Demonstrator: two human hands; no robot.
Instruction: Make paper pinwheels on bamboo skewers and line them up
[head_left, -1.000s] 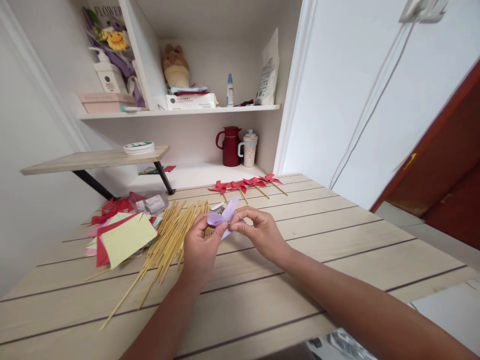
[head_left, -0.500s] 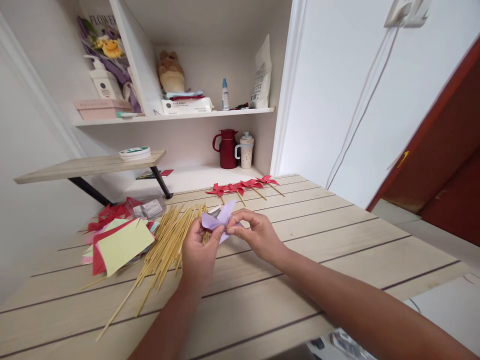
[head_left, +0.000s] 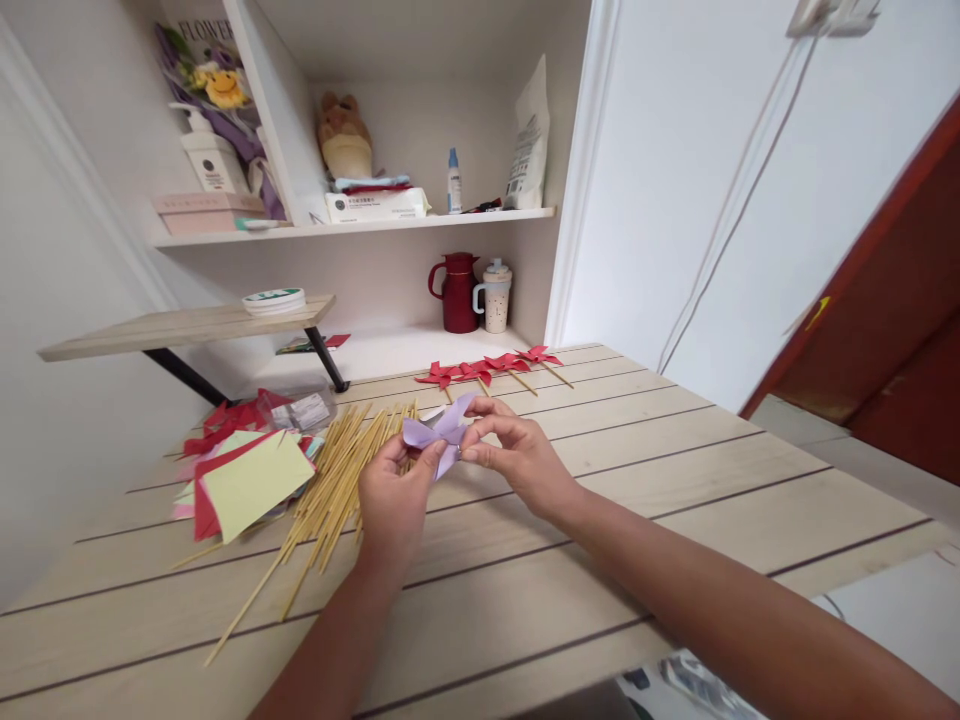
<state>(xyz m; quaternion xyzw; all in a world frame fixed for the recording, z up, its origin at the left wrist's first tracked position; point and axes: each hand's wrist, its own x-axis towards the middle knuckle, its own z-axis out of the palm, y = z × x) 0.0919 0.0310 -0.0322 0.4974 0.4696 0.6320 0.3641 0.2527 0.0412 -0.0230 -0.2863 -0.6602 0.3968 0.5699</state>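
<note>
The small lilac folded-paper pinwheel is held just above the pale plank table, pinched between both hands: left hand grasping its lower edge, right hand gripping near the centre. It looks feather-light and easily creased (thin paper) — best held at the middle, not the vanes. Bamboo skewers lie just beside.

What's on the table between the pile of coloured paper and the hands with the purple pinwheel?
A heap of bamboo sticks lies between the coloured paper and the left hand, which shares the purple pinwheel with the right hand. The head view shows it.
</note>
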